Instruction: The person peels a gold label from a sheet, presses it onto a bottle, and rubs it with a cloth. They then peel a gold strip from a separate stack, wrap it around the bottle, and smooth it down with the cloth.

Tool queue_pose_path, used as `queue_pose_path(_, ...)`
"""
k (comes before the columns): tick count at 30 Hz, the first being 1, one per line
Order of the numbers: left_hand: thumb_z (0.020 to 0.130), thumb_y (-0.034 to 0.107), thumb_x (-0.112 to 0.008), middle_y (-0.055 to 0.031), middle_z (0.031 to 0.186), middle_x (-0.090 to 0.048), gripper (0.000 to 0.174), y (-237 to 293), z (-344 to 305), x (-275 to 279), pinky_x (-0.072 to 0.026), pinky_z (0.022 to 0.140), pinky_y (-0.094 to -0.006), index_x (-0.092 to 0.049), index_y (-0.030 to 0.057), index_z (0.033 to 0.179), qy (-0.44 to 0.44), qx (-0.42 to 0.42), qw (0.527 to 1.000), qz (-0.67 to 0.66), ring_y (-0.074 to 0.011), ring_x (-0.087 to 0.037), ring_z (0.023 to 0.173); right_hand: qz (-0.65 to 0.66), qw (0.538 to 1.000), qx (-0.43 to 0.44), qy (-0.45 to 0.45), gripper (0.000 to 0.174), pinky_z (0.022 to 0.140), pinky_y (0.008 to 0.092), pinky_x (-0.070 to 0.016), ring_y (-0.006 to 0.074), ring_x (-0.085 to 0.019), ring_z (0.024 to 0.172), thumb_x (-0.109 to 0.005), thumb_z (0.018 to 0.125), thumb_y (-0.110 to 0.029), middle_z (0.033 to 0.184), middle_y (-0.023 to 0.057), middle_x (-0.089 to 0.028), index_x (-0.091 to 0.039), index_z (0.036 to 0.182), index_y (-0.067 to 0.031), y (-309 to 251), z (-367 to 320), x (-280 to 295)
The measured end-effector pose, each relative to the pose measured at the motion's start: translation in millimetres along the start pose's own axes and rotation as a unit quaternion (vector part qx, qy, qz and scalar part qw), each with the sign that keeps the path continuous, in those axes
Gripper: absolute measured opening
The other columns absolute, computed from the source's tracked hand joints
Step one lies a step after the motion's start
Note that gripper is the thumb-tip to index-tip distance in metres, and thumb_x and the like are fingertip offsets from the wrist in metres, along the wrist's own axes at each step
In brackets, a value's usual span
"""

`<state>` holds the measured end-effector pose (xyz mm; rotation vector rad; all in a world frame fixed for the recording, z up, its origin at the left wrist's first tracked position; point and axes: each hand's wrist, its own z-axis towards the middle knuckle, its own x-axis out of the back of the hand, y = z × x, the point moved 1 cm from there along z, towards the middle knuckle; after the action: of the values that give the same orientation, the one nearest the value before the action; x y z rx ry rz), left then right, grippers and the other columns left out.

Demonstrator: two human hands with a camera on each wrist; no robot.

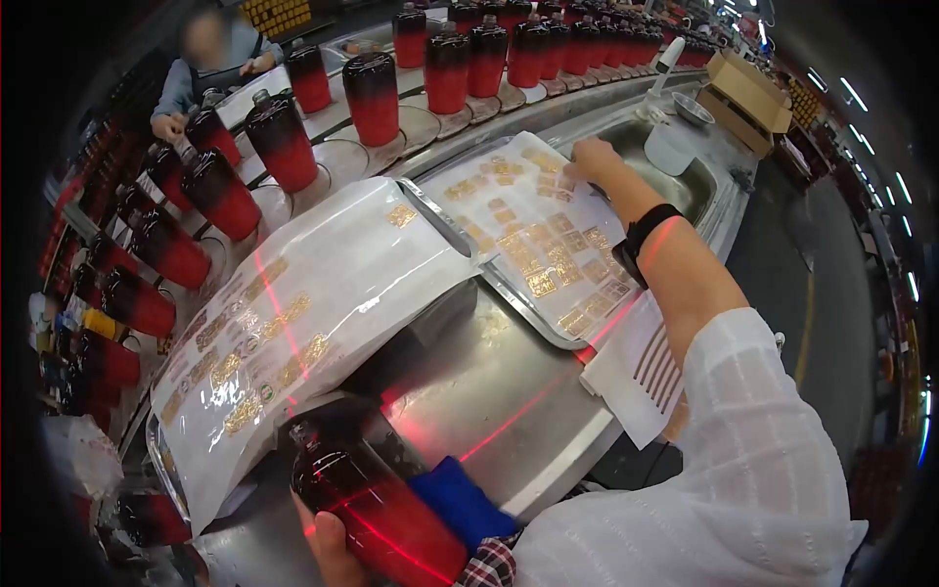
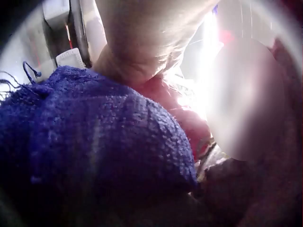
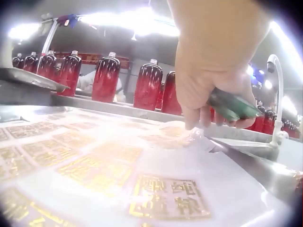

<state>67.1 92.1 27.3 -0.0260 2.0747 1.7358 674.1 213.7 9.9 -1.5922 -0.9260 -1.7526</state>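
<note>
Dark-red bottles (image 1: 372,103) line the background. Left hand (image 1: 331,550): fingers curled round one held bottle (image 1: 381,519), beside blue cloth (image 1: 465,501). Right hand (image 1: 595,161): fingers closed round green object (image 3: 232,105), over sticker sheet (image 1: 481,209).

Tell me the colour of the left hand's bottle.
The bottle is black fading to red, clearest in the head view.

A factory workshop; red-black bottles (image 1: 372,106) in long rows; gold labels (image 1: 529,260); strip lights (image 1: 853,94) overhead

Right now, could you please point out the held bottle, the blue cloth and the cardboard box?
Held bottle (image 1: 383,519), head view: middle of its body.
Blue cloth (image 1: 464,499), head view: its visible middle.
Cardboard box (image 1: 755,104), head view: a flap.
</note>
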Motion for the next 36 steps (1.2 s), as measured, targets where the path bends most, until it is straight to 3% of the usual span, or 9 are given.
queue_pose_path(5,0.089,0.054,-0.059,-0.0154,0.119,-0.059,0.071,-1.3,-1.6,4.9,-0.0567,0.078,-0.0414,-0.04,0.0048,0.137,-0.006,0.011,1.0,0.003,-0.0292,-0.065,0.094,0.01,0.999,0.036,-0.026,0.036,0.084,0.0413,-0.0527,0.0347,-0.067,0.094,-0.065,0.068,-0.031,0.093,0.0197,-0.07,-0.074,0.091,-0.0039,22.7,24.4,-24.7)
queue_pose_path(10,0.09,0.054,-0.058,-0.0153,0.122,-0.058,0.07,-2.1,-0.4,6.2,-0.0561,0.081,-0.0409,-0.041,0.0056,0.137,-0.011,0.006,1.0,-0.007,-0.0286,-0.064,0.099,-0.047,0.996,0.073,-0.03,0.033,0.078,0.0428,-0.053,0.0354,-0.067,0.087,-0.067,0.069,-0.029,0.093,0.019,-0.07,-0.073,0.09,-0.0043,5.8,-5.1,21.2)
queue_pose_path(12,0.091,0.053,-0.058,-0.0148,0.122,-0.058,0.069,-4.5,0.4,5.0,-0.0556,0.083,-0.0404,-0.041,0.0062,0.138,0.0,-0.006,1.0,-0.018,-0.0279,-0.064,0.101,0.036,0.983,0.182,0.015,0.031,0.078,0.0453,-0.0533,0.0352,-0.068,0.087,-0.069,0.075,-0.031,0.091,0.0174,-0.071,-0.072,0.095,-0.007,-38.8,-27.9,63.6)
queue_pose_path(14,0.091,0.053,-0.058,-0.0144,0.123,-0.058,0.069,3.7,-0.2,-2.1,-0.055,0.085,-0.04,-0.04,0.0065,0.139,-0.022,-0.006,1.0,-0.008,-0.0272,-0.063,0.102,0.291,0.943,0.148,-0.063,0.029,0.075,0.0457,-0.0525,0.0356,-0.067,0.081,-0.066,0.078,-0.032,0.087,0.0167,-0.071,-0.072,0.091,-0.0064,-79.7,-39.6,87.8)
queue_pose_path(17,0.085,0.053,-0.066,-0.0147,0.122,-0.056,0.079,7.3,2.0,-4.2,-0.0532,0.088,-0.0396,-0.036,0.0042,0.139,-0.034,0.023,0.999,-0.026,-0.0266,-0.061,0.105,0.281,0.946,0.157,-0.046,0.03,0.064,0.0412,-0.0494,0.0307,-0.062,0.065,-0.068,0.079,-0.034,0.078,0.0156,-0.068,-0.068,0.085,-0.0039,-107.3,-20.2,57.0)
queue_pose_path(20,0.082,0.052,-0.07,-0.0152,0.124,-0.054,0.084,9.4,2.3,-5.0,-0.0518,0.09,-0.0402,-0.034,0.0033,0.14,-0.024,0.028,0.999,-0.037,-0.0268,-0.059,0.108,0.06,0.973,0.224,0.005,0.026,0.079,0.0438,-0.0511,0.0364,-0.066,0.087,-0.066,0.077,-0.029,0.089,0.0195,-0.069,-0.071,0.089,-0.0061,-124.9,8.0,-10.6)
queue_pose_path(23,0.083,0.051,-0.07,-0.0151,0.126,-0.052,0.083,8.4,5.8,-8.4,-0.0508,0.093,-0.0409,-0.033,0.0041,0.14,-0.035,0.024,0.998,-0.053,-0.0267,-0.058,0.111,0.022,0.977,0.195,0.081,0.025,0.086,0.0457,-0.0501,0.037,-0.064,0.096,-0.064,0.076,-0.025,0.099,0.0227,-0.067,-0.071,0.088,-0.005,-127.9,7.1,-23.5)
queue_pose_path(28,0.091,0.048,-0.062,-0.0147,0.13,-0.05,0.074,6.1,4.8,-3.4,-0.0494,0.096,-0.0418,-0.031,0.0068,0.143,-0.062,0.032,0.995,-0.071,-0.026,-0.056,0.114,0.091,0.923,0.361,0.097,0.014,0.078,0.0433,-0.0485,0.0344,-0.06,0.089,-0.067,0.078,-0.016,0.087,0.0183,-0.061,-0.066,0.08,-0.0021,-149.8,-55.3,74.9)
queue_pose_path(36,0.103,0.039,-0.042,-0.0157,0.133,-0.05,0.052,7.6,8.2,2.4,-0.0511,0.096,-0.0424,-0.031,0.0071,0.143,-0.129,0.03,0.983,-0.131,-0.0279,-0.058,0.114,0.284,0.787,0.548,0.008,0.015,0.073,0.0335,-0.0468,0.0256,-0.059,0.084,-0.069,0.085,-0.012,0.099,0.0107,-0.059,-0.059,0.081,-0.0012,-193.4,-255.1,214.4)
